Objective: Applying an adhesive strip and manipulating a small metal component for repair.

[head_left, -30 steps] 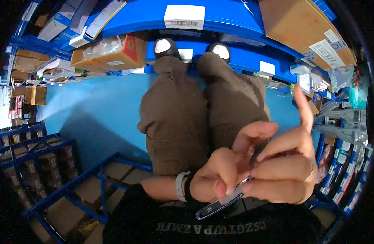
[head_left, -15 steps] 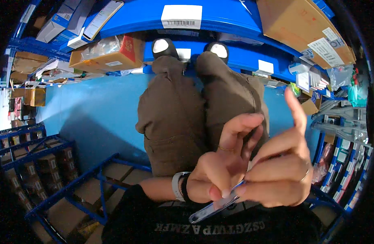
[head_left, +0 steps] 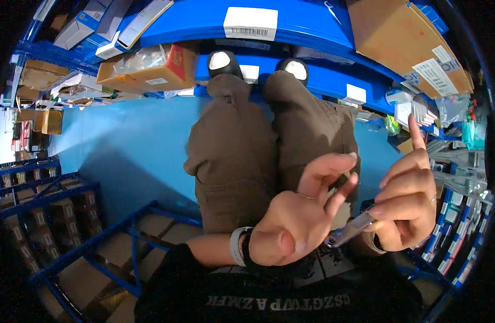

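Note:
Between the thumb and fingers of my right hand (head_left: 406,199) is a small narrow shiny strip (head_left: 351,229), silvery or clear, with a rounded lower end. Its exact kind is too blurred to make out. My right index finger points up, away from the strip. Just to the left, my left hand (head_left: 296,220) is open, palm up, its fingers loosely bent and apart with nothing in them. The strip's lower end lies close beside the left palm; whether they touch I cannot tell. A white watch band (head_left: 238,246) circles my left wrist.
A blue shelf (head_left: 307,27) spans the front, bearing a phone (head_left: 145,22) and a large cardboard box (head_left: 401,43). Below it on the left stands an open carton (head_left: 150,75) with plastic bags. Blue racks (head_left: 134,258) with boxes stand behind and at both sides. My legs (head_left: 231,156) stretch forward.
My left hand has let go of the strip and opened. My right hand has moved right with the strip in its fingers. The view has shifted slightly.

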Motion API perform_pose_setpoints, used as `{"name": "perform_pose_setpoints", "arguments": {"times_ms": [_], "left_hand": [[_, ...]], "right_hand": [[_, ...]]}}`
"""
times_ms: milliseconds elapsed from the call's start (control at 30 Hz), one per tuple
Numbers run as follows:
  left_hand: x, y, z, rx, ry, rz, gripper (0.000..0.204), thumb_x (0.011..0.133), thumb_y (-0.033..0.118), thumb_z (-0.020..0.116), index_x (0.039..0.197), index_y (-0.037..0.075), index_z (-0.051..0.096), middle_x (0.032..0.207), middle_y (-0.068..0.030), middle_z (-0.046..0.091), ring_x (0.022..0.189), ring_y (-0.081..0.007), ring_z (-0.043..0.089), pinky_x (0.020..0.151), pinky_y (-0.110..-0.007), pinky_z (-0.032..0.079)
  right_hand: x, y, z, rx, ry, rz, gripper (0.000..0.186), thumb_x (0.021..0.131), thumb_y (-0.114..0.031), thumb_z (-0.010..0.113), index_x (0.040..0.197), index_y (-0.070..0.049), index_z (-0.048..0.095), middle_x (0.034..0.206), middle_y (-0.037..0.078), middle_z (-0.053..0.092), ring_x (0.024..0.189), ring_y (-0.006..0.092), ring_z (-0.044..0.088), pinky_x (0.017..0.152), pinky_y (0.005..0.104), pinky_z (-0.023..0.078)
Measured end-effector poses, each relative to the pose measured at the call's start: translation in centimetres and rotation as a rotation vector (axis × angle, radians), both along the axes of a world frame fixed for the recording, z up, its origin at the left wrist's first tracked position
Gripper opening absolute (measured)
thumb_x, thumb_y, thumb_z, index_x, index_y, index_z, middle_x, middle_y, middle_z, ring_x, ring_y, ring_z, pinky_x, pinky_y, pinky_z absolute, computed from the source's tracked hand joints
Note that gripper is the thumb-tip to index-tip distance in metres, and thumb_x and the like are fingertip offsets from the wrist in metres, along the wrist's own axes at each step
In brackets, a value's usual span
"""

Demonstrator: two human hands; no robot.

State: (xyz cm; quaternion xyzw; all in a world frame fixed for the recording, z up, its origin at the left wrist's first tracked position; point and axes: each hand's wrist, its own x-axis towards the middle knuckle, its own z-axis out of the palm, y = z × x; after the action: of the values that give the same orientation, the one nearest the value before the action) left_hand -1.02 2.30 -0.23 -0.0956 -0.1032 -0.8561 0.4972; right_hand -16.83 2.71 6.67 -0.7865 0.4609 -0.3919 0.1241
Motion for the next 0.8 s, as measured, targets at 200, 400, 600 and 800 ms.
{"name": "perform_pose_setpoints", "arguments": {"times_ms": [200,400,600,800], "left_hand": [[0.2,0.3,0.2,0.137,0.200,-0.246,0.025,0.090,0.041,0.043,0.088,0.016,0.044,0.137,-0.0083,0.024,0.131,-0.0187,0.012,0.105,-0.042,0.008],[0.5,0.3,0.3,0.147,0.268,-0.443,0.032,0.090,0.050,0.034,0.084,0.018,0.039,0.130,-0.0035,0.032,0.127,-0.0155,0.019,0.103,-0.043,0.013],[0.3,0.4,0.1,0.187,0.359,-0.458,0.030,0.088,0.048,0.041,0.082,0.018,0.040,0.109,-0.0012,0.038,0.122,-0.0154,0.028,0.103,-0.038,0.019],[0.9,0.2,-0.1,0.270,0.277,-0.569,0.029,0.082,0.049,0.051,0.083,0.021,0.046,0.096,-0.0022,0.037,0.113,-0.0205,0.032,0.103,-0.037,0.027]], "right_hand": [[0.0,0.7,-0.7,-0.013,-0.066,-0.052,0.013,0.070,-0.021,0.070,0.067,-0.018,0.057,0.070,-0.005,0.049,0.064,0.0133,0.049,0.100,0.0628,0.018],[-1.3,1.5,-1.0,-0.096,-0.075,-0.035,0.017,0.070,-0.019,0.071,0.068,-0.019,0.054,0.069,-0.005,0.046,0.062,0.0126,0.046,0.099,0.0648,0.018],[-1.5,1.8,-0.6,-0.107,-0.061,-0.049,0.016,0.072,-0.021,0.069,0.069,-0.019,0.053,0.070,-0.004,0.045,0.063,0.0137,0.046,0.099,0.0642,0.017],[-1.3,1.8,-0.1,-0.059,-0.062,-0.054,0.016,0.073,-0.023,0.069,0.071,-0.019,0.054,0.070,-0.004,0.046,0.064,0.0135,0.047,0.101,0.0624,0.016]]}}
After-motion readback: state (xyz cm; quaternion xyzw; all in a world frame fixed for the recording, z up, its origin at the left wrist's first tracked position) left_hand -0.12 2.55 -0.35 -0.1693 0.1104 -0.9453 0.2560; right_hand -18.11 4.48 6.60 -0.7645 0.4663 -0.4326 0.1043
